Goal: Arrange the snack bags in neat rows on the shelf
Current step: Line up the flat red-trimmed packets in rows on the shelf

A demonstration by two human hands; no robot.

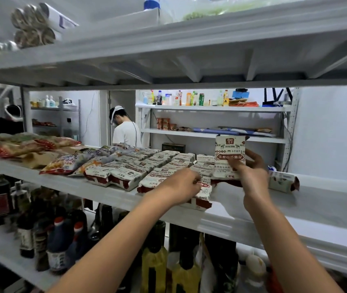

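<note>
Right hand [250, 174]: fingers and thumb curled round the lower half of a rectangular white-and-red printed snack bag [229, 153], held upright above the white metal shelf [295, 210], at three o'clock of the laid rows of matching snack bags [157, 163]. Whether its lower edge touches anything cannot be told.

Left hand [181, 185]: palm down, fingers curled over the far end of a flat front snack bag [205, 194] lying at the shelf's front edge, at seven o'clock of the upright bag.

The rows lie flat and overlapping, running back toward twelve o'clock. One stray matching packet [282, 181] lies apart, at three o'clock of the right hand. Crumpled multicoloured foil bags [66, 163] sit at nine o'clock of the rows. Dark glass bottles [62, 240] stand on the tier below, at seven o'clock.
</note>
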